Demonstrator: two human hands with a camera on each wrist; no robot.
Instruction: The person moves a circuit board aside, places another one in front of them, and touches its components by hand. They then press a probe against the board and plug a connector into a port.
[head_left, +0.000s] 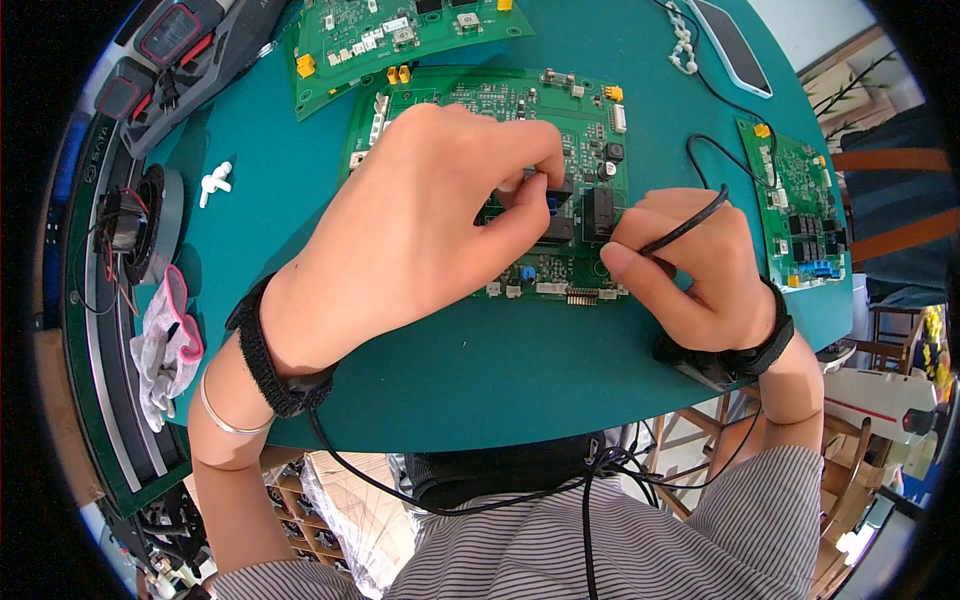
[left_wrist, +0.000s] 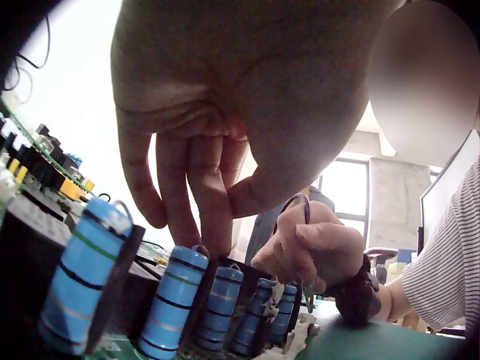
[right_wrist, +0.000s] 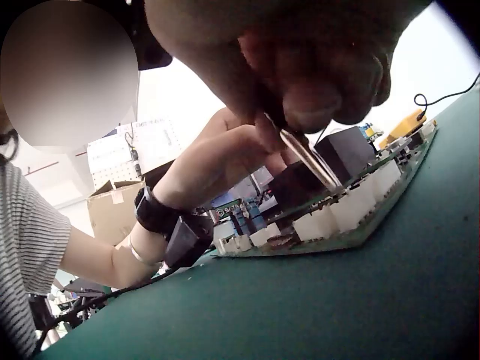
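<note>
Over the green circuit board (head_left: 480,90), the left hand (head_left: 430,210) has thumb and forefinger tips together beside black block-shaped parts (head_left: 556,232). In the left wrist view the left hand (left_wrist: 240,97) reaches down behind a row of blue cylinders (left_wrist: 174,300); whether it pinches a part is hidden. At the board's right edge, the right hand (head_left: 690,260) pinches a dark, thin tool (head_left: 688,222). The right wrist view shows flat, tweezer-like prongs (right_wrist: 319,165) below the right hand (right_wrist: 300,67), pointing down at the board beside a black block (right_wrist: 347,152).
Another green board (head_left: 340,80) lies behind, and a smaller one (head_left: 795,205) at the right. A phone (head_left: 730,45), beaded string (head_left: 683,45) and black cable (head_left: 705,140) are at the back right. White small pieces (head_left: 215,184) and a glove (head_left: 165,350) lie left.
</note>
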